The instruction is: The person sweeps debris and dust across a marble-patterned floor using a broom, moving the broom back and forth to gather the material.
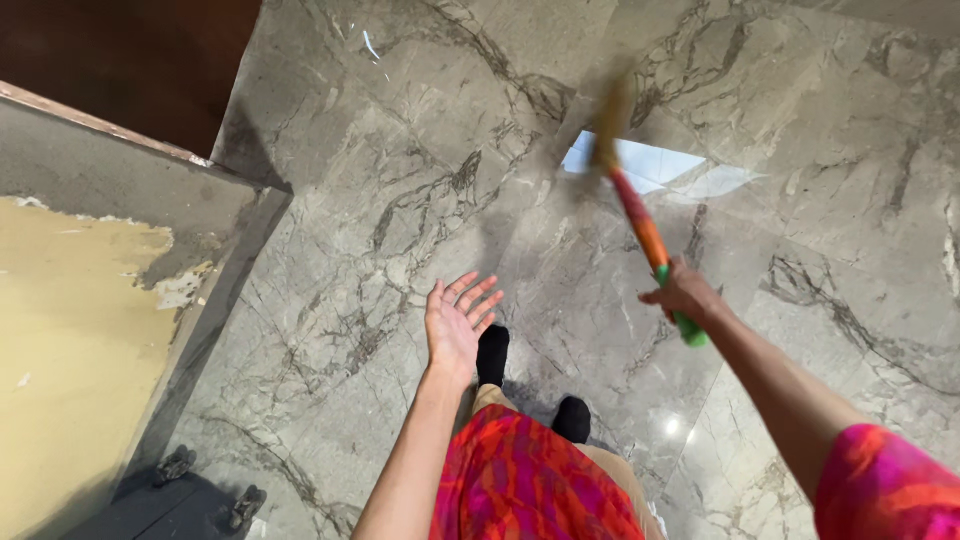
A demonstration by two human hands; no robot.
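Overhead, one broom (640,215) in right hand (685,295); left hand (458,318) empty.

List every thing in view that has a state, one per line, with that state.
Right hand: closed around the broom handle.
Broom: held up at a slant, bristle end blurred, above the floor.
Left hand: open, fingers spread, holding nothing.
Marble floor: glossy, reflecting light.
Wall: yellow paint chipped and peeling.
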